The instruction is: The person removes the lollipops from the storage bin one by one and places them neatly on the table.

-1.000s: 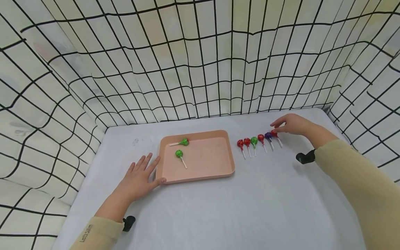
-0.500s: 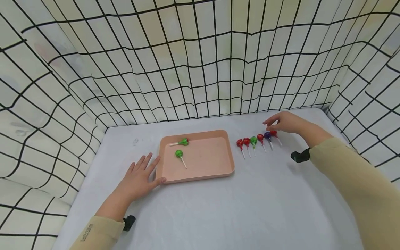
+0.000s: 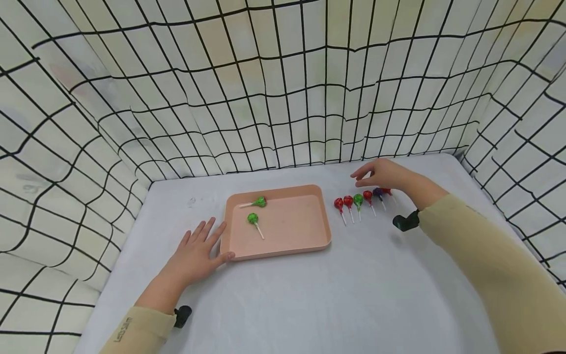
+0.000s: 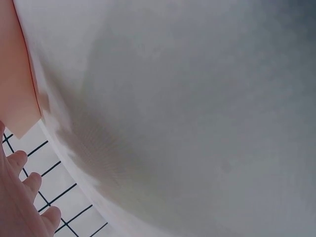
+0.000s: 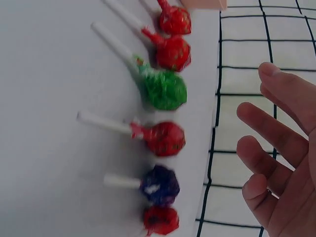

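Note:
My left hand (image 3: pixel 196 255) lies with fingers spread at the near left corner of a pink tray (image 3: pixel 305 241), thumb and index fingertip at its rim. Two green lollipops, one upper (image 3: pixel 261 201) and one lower (image 3: pixel 252 218), lie in the tray. Over the row of lollipops right of it hovers my right hand (image 3: pixel 384 175), fingers loosely bent, holding nothing. Along the row are red lollipops (image 5: pixel 166 138), a green lollipop (image 5: pixel 166 90) and a purple lollipop (image 5: pixel 160 185). The last red lollipop (image 3: pixel 386 191) is partly hidden beneath the hand in the head view.
A white cloth covers the table (image 3: pixel 309 300). White panels with a black grid (image 3: pixel 292 98) stand along the back and both sides. A small black device (image 3: pixel 406 221) sits at the right cuff, another black device (image 3: pixel 182 315) at the left.
My right hand has moved left along the row, from the far-right red lollipop to above the red and green ones. The left hand and the lollipops stay put.

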{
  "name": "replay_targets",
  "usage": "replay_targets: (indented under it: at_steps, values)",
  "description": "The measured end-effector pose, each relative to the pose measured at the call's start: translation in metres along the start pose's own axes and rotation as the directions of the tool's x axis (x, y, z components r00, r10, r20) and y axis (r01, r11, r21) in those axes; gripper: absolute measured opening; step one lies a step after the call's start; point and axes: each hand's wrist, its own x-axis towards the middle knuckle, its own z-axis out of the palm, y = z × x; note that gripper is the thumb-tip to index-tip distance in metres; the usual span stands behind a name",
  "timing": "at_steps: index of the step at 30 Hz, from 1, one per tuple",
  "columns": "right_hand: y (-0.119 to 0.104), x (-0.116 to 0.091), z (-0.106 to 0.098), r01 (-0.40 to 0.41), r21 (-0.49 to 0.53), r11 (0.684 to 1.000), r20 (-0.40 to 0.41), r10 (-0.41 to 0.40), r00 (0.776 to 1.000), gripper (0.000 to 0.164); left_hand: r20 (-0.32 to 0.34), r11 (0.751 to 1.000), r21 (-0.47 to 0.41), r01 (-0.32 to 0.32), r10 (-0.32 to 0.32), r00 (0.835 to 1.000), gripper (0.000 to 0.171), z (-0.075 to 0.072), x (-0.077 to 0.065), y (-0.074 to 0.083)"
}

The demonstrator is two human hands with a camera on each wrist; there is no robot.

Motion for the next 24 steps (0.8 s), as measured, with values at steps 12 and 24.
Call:
replay_targets:
  at_steps: [12,24]
  values:
    - [-0.05,0.023,0.017,0.114,0.009,0.993,0.009,-0.114,0.993,0.039,0.003,1.0,0.002,0.007,-0.007,1.0,0.094,0.001,0.0,-0.002]
    - [-0.101,0.053,0.047,0.198,0.05,0.979,0.089,-0.202,0.975,0.032,0.001,1.0,-0.018,-0.002,0.002,1.0,0.095,0.002,-0.001,-0.004]
